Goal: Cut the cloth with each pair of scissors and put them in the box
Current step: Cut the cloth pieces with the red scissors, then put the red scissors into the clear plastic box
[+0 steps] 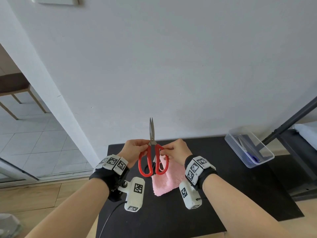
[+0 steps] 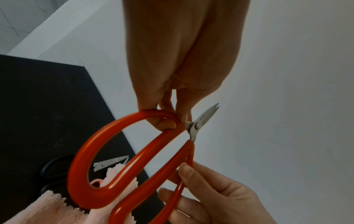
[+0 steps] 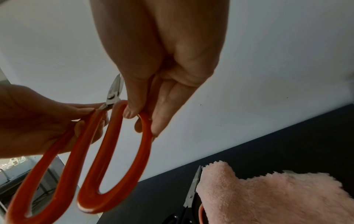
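Only in the head view: clear plastic box (image 1: 249, 148) at right, purple-handled scissors (image 1: 252, 158) inside. Fluffy pink cloth (image 1: 167, 181) lower centre on matte black table (image 1: 223, 186). Red-handled scissors (image 1: 151, 152) raised, steel blades up, left hand (image 1: 135, 152) and right hand (image 1: 176, 152) each pinching a glossy loop. Wrist views alone reveal black-handled scissors (image 3: 191, 195) beside the cloth.
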`<state>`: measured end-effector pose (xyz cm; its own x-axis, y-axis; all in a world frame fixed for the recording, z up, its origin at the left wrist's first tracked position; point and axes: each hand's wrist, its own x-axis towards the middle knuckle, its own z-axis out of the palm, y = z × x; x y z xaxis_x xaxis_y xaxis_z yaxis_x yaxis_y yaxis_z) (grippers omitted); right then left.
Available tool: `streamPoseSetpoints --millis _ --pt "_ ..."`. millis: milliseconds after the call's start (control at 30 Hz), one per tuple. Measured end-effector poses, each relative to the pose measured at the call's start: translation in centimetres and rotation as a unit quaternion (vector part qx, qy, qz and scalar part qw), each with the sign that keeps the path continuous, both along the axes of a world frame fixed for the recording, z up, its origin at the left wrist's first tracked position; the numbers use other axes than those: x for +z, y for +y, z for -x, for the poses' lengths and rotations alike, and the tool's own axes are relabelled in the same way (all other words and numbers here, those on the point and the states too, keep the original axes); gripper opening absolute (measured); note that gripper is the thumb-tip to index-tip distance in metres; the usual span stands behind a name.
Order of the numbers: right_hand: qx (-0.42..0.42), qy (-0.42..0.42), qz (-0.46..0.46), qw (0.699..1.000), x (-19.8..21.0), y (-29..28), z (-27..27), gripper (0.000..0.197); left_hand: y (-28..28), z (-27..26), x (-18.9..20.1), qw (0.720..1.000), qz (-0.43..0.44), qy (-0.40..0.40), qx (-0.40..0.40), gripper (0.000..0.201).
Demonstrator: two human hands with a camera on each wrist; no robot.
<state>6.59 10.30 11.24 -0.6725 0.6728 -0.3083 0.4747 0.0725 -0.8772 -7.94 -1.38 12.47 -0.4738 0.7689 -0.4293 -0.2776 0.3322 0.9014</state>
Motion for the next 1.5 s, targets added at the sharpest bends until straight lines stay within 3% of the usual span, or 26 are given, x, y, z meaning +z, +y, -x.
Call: streamPoseSetpoints --millis 267,500,633,733,833,1033,1267,1500 --pt "-0.015 -0.019 -0.017 1.000 -1.2 -0.2 -1.7 0.015 0.3 -1.8 -0.7 0.998 -0.013 -0.054 -0.013 0.023" --pt "0.065 -0.092 -0.129 0.985 -1.1 -0.6 -3.7 0.085 2.5 -4.4 -1.1 0.993 -0.040 -0.108 -0.015 0.025" --pt "0.052 -0.116 -0.195 0.972 -1.3 0.2 -5.6 0.081 4.1 -6.3 -1.8 0.991 -0.037 -0.122 -0.030 0.025" --pt "0.025 -0.117 -0.192 0.974 -0.8 0.8 -7.4 0.077 5.2 -7.3 -1.6 0.995 -0.012 -0.065 -0.071 0.024" --pt "0.003 -0.120 -0.189 0.975 -0.3 1.9 -9.4 0.075 6.8 -8.0 -1.5 0.991 0.030 0.048 -0.125 0.024" --pt "-0.035 -0.139 -0.185 0.972 0.3 5.6 -13.9 0.072 10.4 -10.5 -2.5 0.941 0.075 0.234 -0.233 0.024" --pt "-0.045 -0.179 -0.149 0.972 -0.1 12.8 -21.2 0.080 17.1 -16.8 -4.2 0.910 0.098 0.285 -0.285 0.024" --pt "-0.035 -0.212 -0.125 0.969 -1.8 20.6 -27.5 0.069 23.9 -22.9 -6.0 0.893 0.147 0.309 -0.292 0.026"
